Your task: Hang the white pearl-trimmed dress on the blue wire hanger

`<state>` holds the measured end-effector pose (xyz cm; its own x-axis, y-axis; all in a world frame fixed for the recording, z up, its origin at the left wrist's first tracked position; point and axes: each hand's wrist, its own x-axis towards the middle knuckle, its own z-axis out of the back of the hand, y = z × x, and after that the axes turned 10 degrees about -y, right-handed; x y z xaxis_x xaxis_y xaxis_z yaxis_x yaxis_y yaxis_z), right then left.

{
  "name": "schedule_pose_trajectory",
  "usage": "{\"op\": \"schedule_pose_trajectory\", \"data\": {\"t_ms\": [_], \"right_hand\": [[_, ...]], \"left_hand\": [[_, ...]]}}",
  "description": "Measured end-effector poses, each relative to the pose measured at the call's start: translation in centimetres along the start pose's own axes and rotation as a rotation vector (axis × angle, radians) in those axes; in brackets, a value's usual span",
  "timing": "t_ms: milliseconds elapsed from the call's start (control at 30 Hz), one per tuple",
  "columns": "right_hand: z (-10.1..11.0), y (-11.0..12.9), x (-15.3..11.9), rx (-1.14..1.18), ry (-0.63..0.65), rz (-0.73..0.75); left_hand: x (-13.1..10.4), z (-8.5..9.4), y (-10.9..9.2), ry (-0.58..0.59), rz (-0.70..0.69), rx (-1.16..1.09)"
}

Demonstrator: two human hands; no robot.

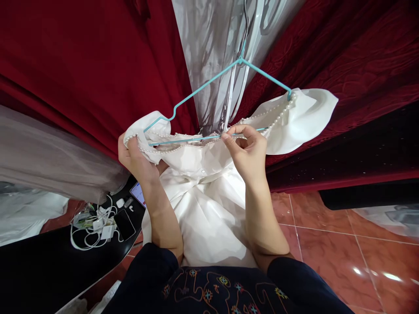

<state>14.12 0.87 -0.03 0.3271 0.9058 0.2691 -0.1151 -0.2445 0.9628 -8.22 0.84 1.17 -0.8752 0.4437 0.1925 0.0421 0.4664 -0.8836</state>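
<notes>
A white dress [209, 209] with a pearl-beaded neckline hangs on a light blue hanger [209, 83]. My left hand [135, 159] is closed on the dress's left shoulder, beside the hanger's left end; part of its fingers is hidden by the white cloth. At the middle of the neckline, my right hand [244, 146] pinches the beaded edge close to the hanger's lower bar. The right puffed sleeve hangs from the hanger's right end.
Red curtains [98, 52] and grey sheer cloth [212, 52] hang behind. At the lower left, a black table [42, 270] holds white cables [87, 240], a phone [124, 224] and small items. Reddish floor tiles [321, 244] show at the right.
</notes>
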Motion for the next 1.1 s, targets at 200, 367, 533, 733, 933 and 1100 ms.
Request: {"op": "schedule_pose_trajectory", "data": {"t_ms": [200, 367, 533, 733, 933, 1100], "right_hand": [[0.0, 0.4, -0.4, 0.037, 0.040, -0.048], [0.0, 0.1, -0.4, 0.042, 0.044, -0.038], [-0.5, -0.1, -0.5, 0.056, 0.023, -0.005], [-2.2, -1.5, -0.6, 0.050, -0.078, 0.120], [-2.2, -2.7, -1.3, 0.062, -0.084, 0.230], [-0.3, -3.0, -1.9, 0.157, -0.284, 0.213]], "left_hand": [[2.7, 1.9, 2.1, -0.123, 0.035, -0.062], [3.2, 4.5, 1.8, 0.289, 0.022, 0.151], [0.7, 3.8, 0.4, 1.072, 0.180, 0.255], [-5.2, -1.2, 2.6, 0.655, 0.283, -0.098], [-6.2, -2.7, 3.9, 0.479, 0.250, -0.140], [-4.9, -2.6, 3.3, 0.500, 0.227, -0.140]]}}
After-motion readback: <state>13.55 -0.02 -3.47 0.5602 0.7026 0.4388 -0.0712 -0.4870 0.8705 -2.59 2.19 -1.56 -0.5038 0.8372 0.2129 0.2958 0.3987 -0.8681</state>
